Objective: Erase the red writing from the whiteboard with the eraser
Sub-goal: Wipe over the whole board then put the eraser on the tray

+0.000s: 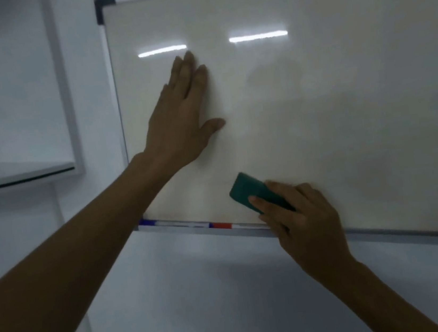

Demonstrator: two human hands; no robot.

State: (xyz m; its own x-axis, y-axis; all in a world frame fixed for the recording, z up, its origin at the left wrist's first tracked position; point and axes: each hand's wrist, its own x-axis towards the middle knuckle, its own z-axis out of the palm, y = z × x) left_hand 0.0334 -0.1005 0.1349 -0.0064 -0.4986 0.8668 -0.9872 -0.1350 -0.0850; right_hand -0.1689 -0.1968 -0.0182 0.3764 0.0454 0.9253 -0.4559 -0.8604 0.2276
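The whiteboard (342, 94) hangs on the wall in a grey frame and fills the upper right of the head view. I see no red writing on its surface, only faint grey smudges. My left hand (181, 120) lies flat against the board's left part, fingers pointing up. My right hand (300, 219) grips a dark green eraser (254, 191) near the board's bottom edge, the eraser's free end pointing up-left.
Two markers lie on the board's bottom ledge, one with a blue cap (147, 222) at the left and one with a red cap (221, 225) beside my right hand. A white framed panel or shelf (64, 102) stands to the left of the board.
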